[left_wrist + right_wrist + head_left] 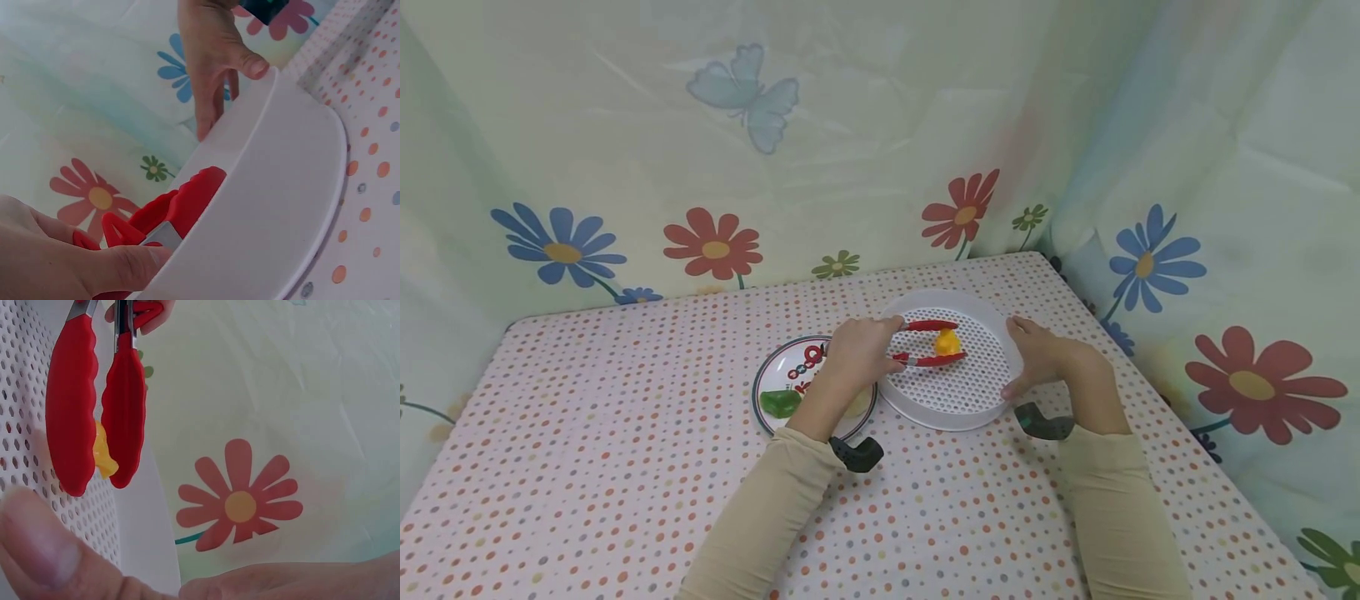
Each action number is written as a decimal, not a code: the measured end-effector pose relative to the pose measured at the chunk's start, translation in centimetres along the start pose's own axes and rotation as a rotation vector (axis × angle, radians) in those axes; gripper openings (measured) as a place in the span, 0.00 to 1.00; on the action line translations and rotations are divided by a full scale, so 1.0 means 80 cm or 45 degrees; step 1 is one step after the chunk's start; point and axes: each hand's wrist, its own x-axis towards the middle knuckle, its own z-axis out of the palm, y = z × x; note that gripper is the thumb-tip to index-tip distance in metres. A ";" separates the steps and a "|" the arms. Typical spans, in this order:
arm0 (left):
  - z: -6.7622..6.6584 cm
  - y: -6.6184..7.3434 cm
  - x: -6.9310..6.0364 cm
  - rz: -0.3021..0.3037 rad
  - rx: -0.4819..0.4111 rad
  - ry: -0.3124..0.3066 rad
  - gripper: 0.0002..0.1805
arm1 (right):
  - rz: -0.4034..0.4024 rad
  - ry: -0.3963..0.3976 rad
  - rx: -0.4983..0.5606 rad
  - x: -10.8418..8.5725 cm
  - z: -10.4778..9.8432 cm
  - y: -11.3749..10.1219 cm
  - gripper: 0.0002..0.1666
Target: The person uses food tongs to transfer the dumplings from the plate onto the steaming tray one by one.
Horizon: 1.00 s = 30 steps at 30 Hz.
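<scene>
Beige sleeves (760, 517) come in nearest; left hand (856, 354) grips red tongs (940, 361) astride the yellow piece (948, 342) inside the white sieve (951, 418); right hand (1047, 358), fingers outstretched, touches its right side. Squeeze evenly, gently!

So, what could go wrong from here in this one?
The yellow piece sits between the tips of the tongs; if the grip is weak, it might slip out.

The left hand holds the tongs inside the wall of the white sieve, so they could knock it and shift it.

The left forearm crosses over the plate, so it may brush the green piece.
</scene>
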 end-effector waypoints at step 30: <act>0.008 0.014 0.000 -0.107 0.023 -0.037 0.37 | 0.017 0.022 -0.040 0.003 0.002 -0.002 0.78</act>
